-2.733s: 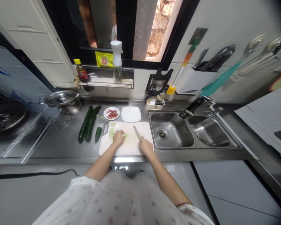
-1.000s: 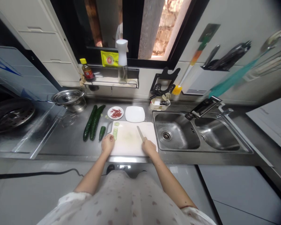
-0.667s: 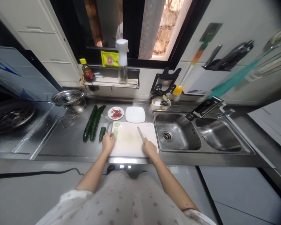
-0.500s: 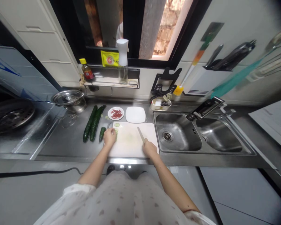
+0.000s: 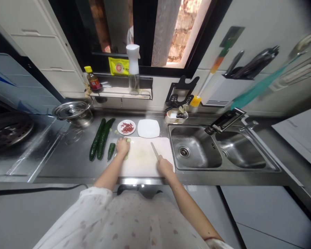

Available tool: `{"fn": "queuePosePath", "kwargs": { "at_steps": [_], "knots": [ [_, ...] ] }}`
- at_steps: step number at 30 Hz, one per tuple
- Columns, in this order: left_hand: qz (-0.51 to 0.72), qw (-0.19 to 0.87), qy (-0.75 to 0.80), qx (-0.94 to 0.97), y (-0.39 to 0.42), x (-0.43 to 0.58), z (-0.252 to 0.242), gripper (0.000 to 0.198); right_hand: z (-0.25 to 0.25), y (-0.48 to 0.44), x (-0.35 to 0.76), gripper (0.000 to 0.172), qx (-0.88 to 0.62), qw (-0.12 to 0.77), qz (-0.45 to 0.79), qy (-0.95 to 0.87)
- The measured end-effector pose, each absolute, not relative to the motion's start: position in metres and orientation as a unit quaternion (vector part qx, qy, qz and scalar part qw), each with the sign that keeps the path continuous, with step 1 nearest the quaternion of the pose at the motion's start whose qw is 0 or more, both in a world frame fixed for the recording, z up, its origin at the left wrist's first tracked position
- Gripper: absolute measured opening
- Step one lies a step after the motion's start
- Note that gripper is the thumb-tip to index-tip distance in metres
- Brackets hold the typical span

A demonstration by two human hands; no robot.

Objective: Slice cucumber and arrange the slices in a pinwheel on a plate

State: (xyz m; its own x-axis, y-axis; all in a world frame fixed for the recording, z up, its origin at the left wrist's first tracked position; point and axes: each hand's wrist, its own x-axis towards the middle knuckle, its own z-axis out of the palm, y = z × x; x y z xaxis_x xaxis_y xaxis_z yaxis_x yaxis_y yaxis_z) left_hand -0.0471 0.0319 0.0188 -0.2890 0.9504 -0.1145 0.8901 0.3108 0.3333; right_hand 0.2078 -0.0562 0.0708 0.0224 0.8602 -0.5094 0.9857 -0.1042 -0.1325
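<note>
Single head-worn view, forward and down over counter (image 5: pixel 64 160) and sink (image 5: pixel 200 155).

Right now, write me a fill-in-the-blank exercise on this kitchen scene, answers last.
The right hand grips a ____.
Left of the cutting board, the long cucumbers number ____.
The chopped pieces on the small round plate are coloured ____.
The sink is on the cutting board's ____ side.
Missing words: knife; two; red; right.

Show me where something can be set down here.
Bare: the counter left of the long cucumbers, toward its front edge; the cutting board between left hand and knife. Crowded: the board's left end, with hand, cucumber slices and short cucumber piece close together.
</note>
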Motion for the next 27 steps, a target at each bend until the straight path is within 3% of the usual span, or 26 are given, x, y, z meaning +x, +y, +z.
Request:
{"fn": "queuePosePath", "kwargs": {
  "at_steps": [10,17,22,27],
  "knots": [
    [0.172,0.177,0.798,0.55,0.037,-0.044,0.022,0.019,0.073,-0.056,0.207,0.034,0.704,0.134,-0.244,0.653],
    [0.229,0.287,0.758,0.539,0.03,-0.029,0.026,0.027,0.076,-0.056,0.206,0.033,0.705,0.137,-0.248,0.65],
    [0.17,0.371,0.658,0.633,0.022,-0.019,0.023,0.024,0.075,-0.057,0.206,0.031,0.702,0.13,-0.248,0.655],
    [0.069,0.343,0.578,0.737,0.021,-0.007,0.029,0.021,0.074,-0.057,0.206,0.032,0.702,0.131,-0.25,0.654]
  ]
}}
